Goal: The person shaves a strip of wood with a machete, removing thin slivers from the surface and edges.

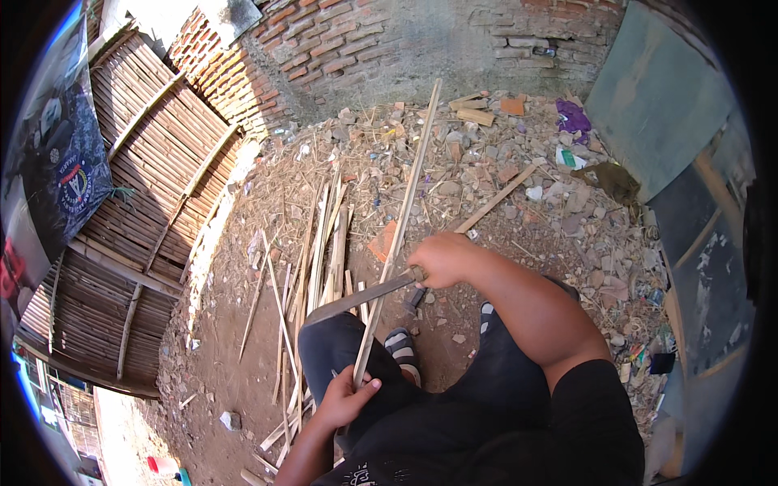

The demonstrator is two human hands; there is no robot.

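My left hand (344, 398) is closed around the lower end of a long pale wooden strip (409, 190), over my left thigh. The strip slants up and away toward the brick wall. In my right hand (446, 259) is the handle of a machete (356, 296), its broad blade pointing left. The blade crosses the strip and its tip end lies over my left knee. Whether the edge touches the strip I cannot tell. Several similar strips (320, 243) lie on the dirt beyond my left knee, some running beside my left leg.
Rubble covers the ground up to a brick wall (348, 44). A bamboo-slat panel (162, 138) stands at left, dark boards (660, 97) at right. Another wooden piece (498, 198) lies past my right hand. A dark object (416, 300) is near my sandalled foot (403, 350).
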